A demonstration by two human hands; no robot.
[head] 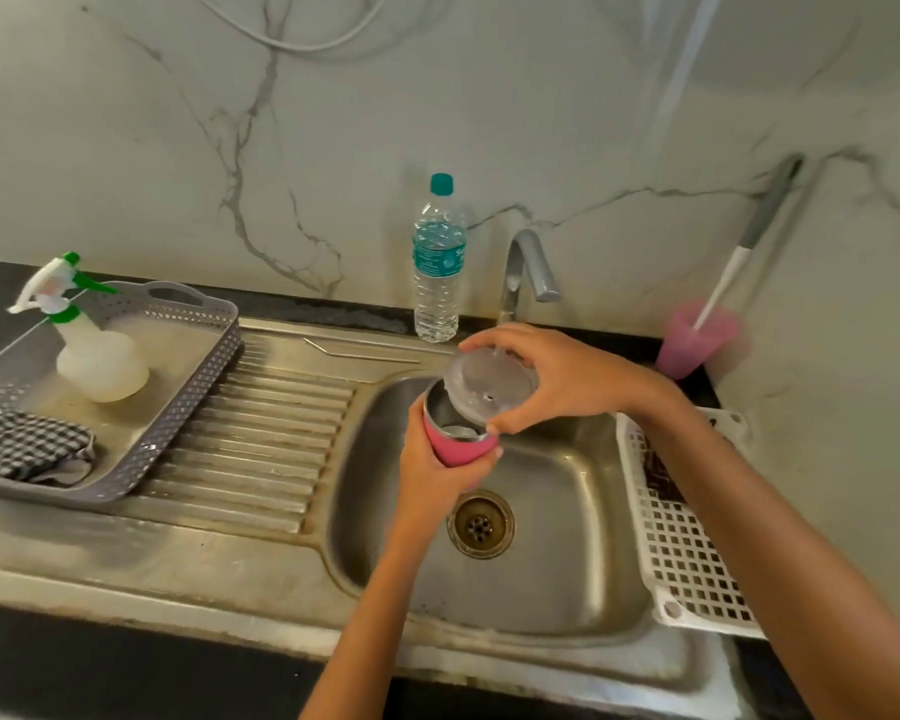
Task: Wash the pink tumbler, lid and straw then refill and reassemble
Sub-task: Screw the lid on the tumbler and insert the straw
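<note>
**Lid tilted at the tumbler's mouth, above the sink**

Your left hand [432, 475] holds the pink tumbler [461, 449] over the sink basin [567, 511], a little behind the drain [480, 523]. The fingers of that hand are curled round its lower body, and the tumbler leans slightly to the left. Its steel inside shows through the open part of the mouth.

Your right hand [557, 376] holds the clear lid [489, 384], fingers spread along the far rim and thumb at the near rim. The lid is tilted, with its lower edge across the right side of the tumbler's rim and its high side toward the back wall. I cannot tell whether it rests on the rim or sits just above it.

The metal straw [359, 351] lies flat on the steel ledge behind the ribbed drainboard, well apart from both hands, its bent end to the left.

At the counter's back edge, 1 water bottle [437, 262] with a teal cap stands upright, just left of the faucet [523, 267]. No water is running from the spout.

Toward the counter's left edge, a grey basket [198, 387] sits partly on the drainboard. In it are 1 spray bottle [100, 356] with green trim and a checked cloth [22, 444] bunched at its near end.

Along the right edge of the basin lies a white plastic basket [681, 553]. Behind it, in the counter's back right corner, a pink cup [694, 337] holds a long-handled brush [723, 288] that leans against the wall.
</note>
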